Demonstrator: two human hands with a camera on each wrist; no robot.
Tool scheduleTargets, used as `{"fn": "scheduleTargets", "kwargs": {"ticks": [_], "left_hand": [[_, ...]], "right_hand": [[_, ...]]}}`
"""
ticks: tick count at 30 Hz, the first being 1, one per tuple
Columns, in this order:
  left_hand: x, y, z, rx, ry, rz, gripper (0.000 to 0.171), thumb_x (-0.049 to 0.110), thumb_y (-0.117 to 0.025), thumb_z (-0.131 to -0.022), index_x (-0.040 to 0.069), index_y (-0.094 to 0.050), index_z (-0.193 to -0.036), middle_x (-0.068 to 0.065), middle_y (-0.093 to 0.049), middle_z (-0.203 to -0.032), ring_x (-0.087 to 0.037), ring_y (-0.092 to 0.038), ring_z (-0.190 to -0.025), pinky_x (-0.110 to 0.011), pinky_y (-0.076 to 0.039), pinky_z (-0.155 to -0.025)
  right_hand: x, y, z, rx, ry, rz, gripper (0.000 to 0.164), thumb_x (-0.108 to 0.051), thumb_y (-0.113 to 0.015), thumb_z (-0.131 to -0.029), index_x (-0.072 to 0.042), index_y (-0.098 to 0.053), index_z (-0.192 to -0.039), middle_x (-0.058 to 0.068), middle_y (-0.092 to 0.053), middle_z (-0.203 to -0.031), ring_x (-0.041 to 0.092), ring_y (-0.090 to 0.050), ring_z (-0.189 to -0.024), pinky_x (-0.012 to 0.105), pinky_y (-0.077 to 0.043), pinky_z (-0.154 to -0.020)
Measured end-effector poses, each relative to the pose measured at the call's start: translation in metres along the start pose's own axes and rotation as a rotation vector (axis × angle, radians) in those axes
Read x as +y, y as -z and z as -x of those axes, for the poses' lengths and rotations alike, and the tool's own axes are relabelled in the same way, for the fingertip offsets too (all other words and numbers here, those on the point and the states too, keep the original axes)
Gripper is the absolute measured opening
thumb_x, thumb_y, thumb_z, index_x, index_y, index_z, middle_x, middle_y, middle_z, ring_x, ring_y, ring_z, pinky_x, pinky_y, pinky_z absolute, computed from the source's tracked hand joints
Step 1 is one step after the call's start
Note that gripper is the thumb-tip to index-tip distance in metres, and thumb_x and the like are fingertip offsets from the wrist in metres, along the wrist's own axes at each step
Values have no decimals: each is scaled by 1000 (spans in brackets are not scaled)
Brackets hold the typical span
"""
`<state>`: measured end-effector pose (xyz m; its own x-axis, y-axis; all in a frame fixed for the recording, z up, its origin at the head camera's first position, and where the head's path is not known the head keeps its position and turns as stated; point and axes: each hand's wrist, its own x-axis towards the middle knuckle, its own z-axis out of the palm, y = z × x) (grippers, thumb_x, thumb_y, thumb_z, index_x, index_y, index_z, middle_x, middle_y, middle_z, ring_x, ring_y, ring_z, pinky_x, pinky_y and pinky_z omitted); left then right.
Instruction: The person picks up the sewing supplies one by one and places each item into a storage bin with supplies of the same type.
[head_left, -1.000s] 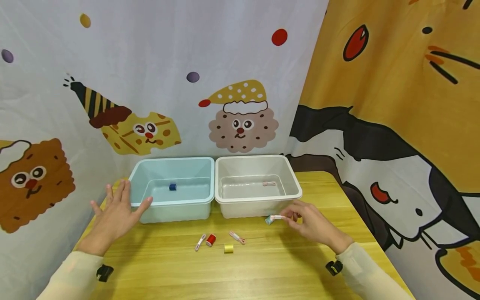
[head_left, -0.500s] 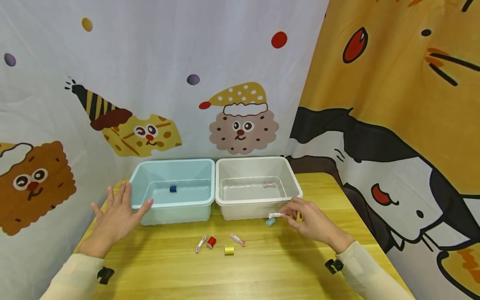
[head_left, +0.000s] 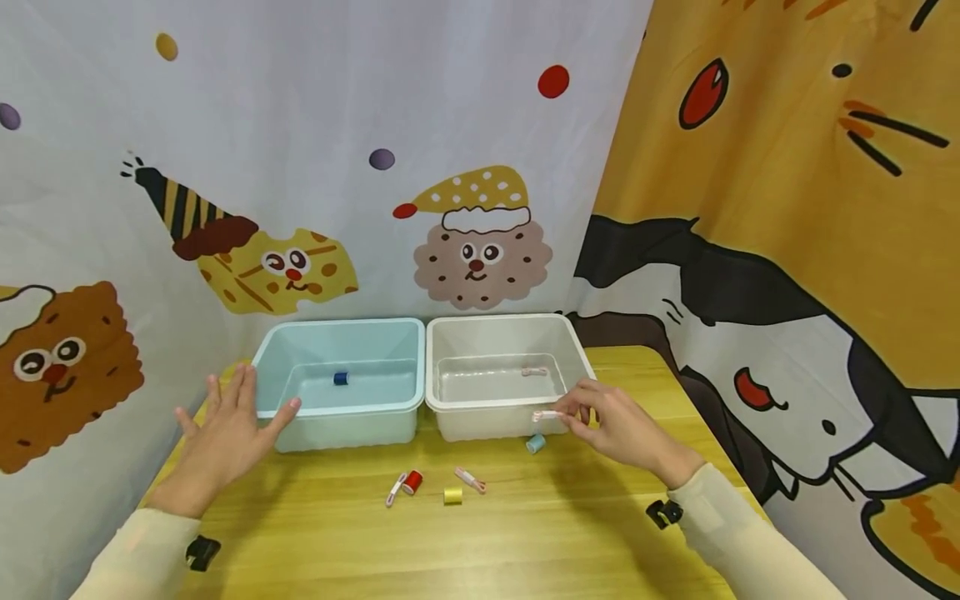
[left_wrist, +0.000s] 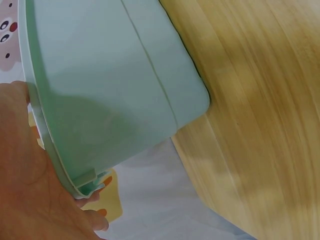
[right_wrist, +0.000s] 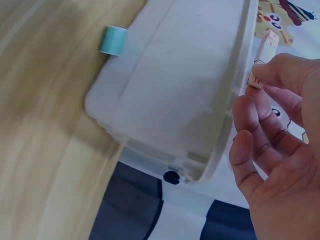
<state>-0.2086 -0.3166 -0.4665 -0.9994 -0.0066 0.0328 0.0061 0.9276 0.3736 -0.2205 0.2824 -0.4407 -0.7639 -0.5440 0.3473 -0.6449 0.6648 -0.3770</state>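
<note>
My right hand (head_left: 618,425) pinches one end of a small white-and-pink cord bundle (head_left: 546,416) between thumb and fingertips, by the front right rim of the white bin (head_left: 510,408). The same cord bundle (right_wrist: 266,46) shows in the right wrist view, beside the bin's rim. A light-blue thread spool (head_left: 536,443) lies on the table below, close to the bin's front wall. My left hand (head_left: 228,437) is spread, resting against the near left corner of the pale blue bin (head_left: 345,429). Inside that bin lies a dark blue spool (head_left: 341,378); another cord bundle (head_left: 534,372) lies in the white bin.
On the wooden table (head_left: 420,558), in front of the bins, lie a red spool (head_left: 412,482), a yellow spool (head_left: 453,497), a white cord bundle (head_left: 396,489) and a pink-and-white cord bundle (head_left: 470,480). A printed curtain (head_left: 315,100) hangs right behind both bins.
My right hand has lifted the pinched cord bundle from beside the light-blue spool up toward the white bin's rim. The left hand has stayed at the blue bin.
</note>
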Motion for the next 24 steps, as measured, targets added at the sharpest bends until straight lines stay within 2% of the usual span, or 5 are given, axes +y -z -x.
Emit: {"fn": "scheduleTargets", "kwargs": {"ticks": [9,16,24], "left_hand": [[0,3,1,0,3,-6,121,84,-38,-115,-6,5,-184,-40,6,-190,-73,21,-169,-108,12,-113],[0,1,1,17,8,-4,121,84,-39,-115,-6,2,-184,-41,2,-189,-73,18,-170,-108,10,-113],[1,1,0,12,14,-1,122,85,-39,-114,-8,2,-183,-42,1,-189,-73,19,-170,-108,12,-113]], "right_hand": [[-1,11,-21,21,33,-13,13,-7,-86,-106,-17,-87,-114,-12,-68,-94,14,-65,-79,22,-53,-67],[3,17,-38,25,57,-22,13,-5,-83,-107,-14,-87,-115,-9,-73,-95,4,-63,-80,22,-55,-67],[6,20,-51,20,71,4,14,-7,-84,-107,-14,-88,-118,-7,-74,-96,6,-66,-82,25,-59,-70]]}}
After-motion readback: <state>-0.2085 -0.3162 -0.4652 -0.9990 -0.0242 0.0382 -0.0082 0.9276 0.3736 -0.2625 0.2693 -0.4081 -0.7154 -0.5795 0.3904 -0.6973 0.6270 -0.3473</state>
